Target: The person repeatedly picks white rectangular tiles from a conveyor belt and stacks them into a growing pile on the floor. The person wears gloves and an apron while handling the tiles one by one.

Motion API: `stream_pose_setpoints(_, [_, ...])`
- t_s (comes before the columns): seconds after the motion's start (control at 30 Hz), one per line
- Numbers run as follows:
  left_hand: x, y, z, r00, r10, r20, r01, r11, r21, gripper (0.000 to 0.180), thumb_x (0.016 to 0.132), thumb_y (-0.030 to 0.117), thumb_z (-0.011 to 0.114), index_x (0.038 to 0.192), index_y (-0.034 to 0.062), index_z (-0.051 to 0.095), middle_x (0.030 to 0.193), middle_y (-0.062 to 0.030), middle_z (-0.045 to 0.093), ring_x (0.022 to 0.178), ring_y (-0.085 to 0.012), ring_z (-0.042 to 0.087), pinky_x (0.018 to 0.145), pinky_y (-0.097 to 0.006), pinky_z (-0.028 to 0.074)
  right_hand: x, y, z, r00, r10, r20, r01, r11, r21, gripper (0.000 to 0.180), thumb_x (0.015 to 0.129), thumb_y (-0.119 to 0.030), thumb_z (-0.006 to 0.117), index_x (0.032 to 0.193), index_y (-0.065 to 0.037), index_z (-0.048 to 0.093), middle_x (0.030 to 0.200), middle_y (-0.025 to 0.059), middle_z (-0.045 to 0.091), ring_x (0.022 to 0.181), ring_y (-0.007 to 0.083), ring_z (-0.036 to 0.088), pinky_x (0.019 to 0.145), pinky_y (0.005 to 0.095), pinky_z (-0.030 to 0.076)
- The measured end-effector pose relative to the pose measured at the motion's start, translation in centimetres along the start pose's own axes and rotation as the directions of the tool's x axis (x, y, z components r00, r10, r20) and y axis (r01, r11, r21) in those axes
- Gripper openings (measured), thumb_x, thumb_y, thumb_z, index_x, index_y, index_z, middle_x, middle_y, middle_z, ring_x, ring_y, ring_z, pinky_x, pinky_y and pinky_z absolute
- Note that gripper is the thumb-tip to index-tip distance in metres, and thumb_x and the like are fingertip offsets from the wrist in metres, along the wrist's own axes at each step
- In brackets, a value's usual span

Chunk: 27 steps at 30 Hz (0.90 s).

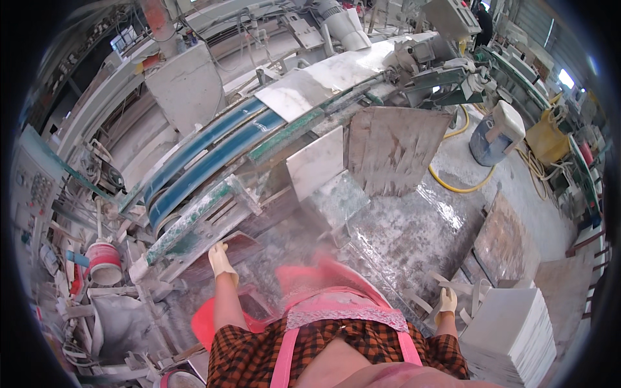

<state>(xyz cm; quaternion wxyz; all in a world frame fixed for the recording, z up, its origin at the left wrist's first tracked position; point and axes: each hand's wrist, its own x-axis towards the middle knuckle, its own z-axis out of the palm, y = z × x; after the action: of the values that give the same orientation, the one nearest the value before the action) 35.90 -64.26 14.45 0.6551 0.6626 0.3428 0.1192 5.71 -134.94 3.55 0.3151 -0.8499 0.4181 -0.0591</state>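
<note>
Left hand (221,260), in a pale yellow rubber glove, rests palm-down with fingers flat on a dark reddish-brown stone slab (242,249) at the near end of the conveyor; it presses on the slab rather than closing around it. The slab is flat, rectangular, wet and dusty, and lies just below the green-edged metal frame (194,220).

Right hand (446,302), same glove, hangs low beside the person's hip with fingers curled loosely; can't tell if it holds anything. It sits near loose pale stone offcut strips (453,284) and just left of a stack of white square tiles (511,336), thin and evenly piled.

Further out: curved blue conveyor belts (207,152) carry a polished white marble slab (323,81). A white tile (315,161) and a rough grey-brown board (394,149) lean upright against the line. Red-and-white plastic bucket (103,264) sits at left, contents not visible. Blue drum (485,139) with a white top stands on the wet concrete floor (414,226), yellow hose (462,187) looped around it.
</note>
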Motion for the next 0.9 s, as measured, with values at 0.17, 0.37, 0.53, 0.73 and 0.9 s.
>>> stream_pose_setpoints(0.17, [-0.3,9.5,7.5,0.98,0.183,0.076,-0.184,0.983,0.005,0.038,0.093,0.03,0.054,0.122,0.0051,0.059,0.112,-0.0102,0.066,0.108,-0.0208,0.058,0.102,-0.037,0.035,8.8,-1.4,5.1,0.985,-0.149,-0.089,0.154,0.987,0.05,0.035,0.093,-0.029,0.059,0.112,0.0,0.066,0.109,0.017,0.069,0.103,0.0294,0.065,0.089,0.0368,0.049])
stream_pose_setpoints(0.37, [1.0,16.8,15.4,0.856,0.44,0.273,-0.504,0.827,0.248,0.041,0.091,0.033,0.06,0.123,0.0078,0.058,0.132,-0.0075,0.053,0.12,-0.0211,0.051,0.1,-0.037,0.04,12.5,-8.7,6.6,0.999,-0.045,0.03,0.037,0.972,0.232,0.045,0.096,-0.034,0.059,0.131,-0.006,0.057,0.132,0.0088,0.059,0.118,0.0256,0.057,0.091,0.0411,0.05])
stream_pose_setpoints(0.53, [9.4,17.4,24.6,0.897,0.345,0.276,-0.383,0.919,0.093,0.04,0.098,0.028,0.05,0.126,0.0003,0.059,0.112,-0.0128,0.069,0.106,-0.0209,0.061,0.096,-0.036,0.043,8.0,-15.6,1.2,0.954,0.224,0.2,-0.299,0.764,0.572,0.049,0.099,-0.029,0.057,0.141,-0.006,0.047,0.142,0.0053,0.049,0.13,0.0206,0.044,0.109,0.0331,0.033])
stream_pose_setpoints(0.73, [21.2,17.6,36.8,0.839,0.445,0.314,-0.545,0.67,0.505,0.055,0.087,0.031,0.056,0.136,0.0068,0.052,0.12,-0.0188,0.065,0.111,-0.0333,0.062,0.096,-0.039,0.047,-0.7,-10.3,-1.1,0.817,0.521,0.246,-0.552,0.583,0.596,0.051,0.097,-0.029,0.06,0.14,-0.004,0.047,0.141,0.0091,0.049,0.128,0.0227,0.047,0.107,0.0363,0.037])
stream_pose_setpoints(0.9, [27.8,17.2,45.7,0.718,0.61,0.334,-0.527,0.163,0.834,0.069,0.084,0.043,0.057,0.136,-0.0004,0.047,0.116,-0.0191,0.068,0.113,-0.0365,0.061,0.098,-0.046,0.044,-11.6,-6.1,0.5,0.694,0.72,0.018,-0.697,0.664,0.272,0.053,0.096,-0.03,0.06,0.14,-0.004,0.046,0.139,0.0103,0.052,0.127,0.0238,0.048,0.108,0.038,0.037])
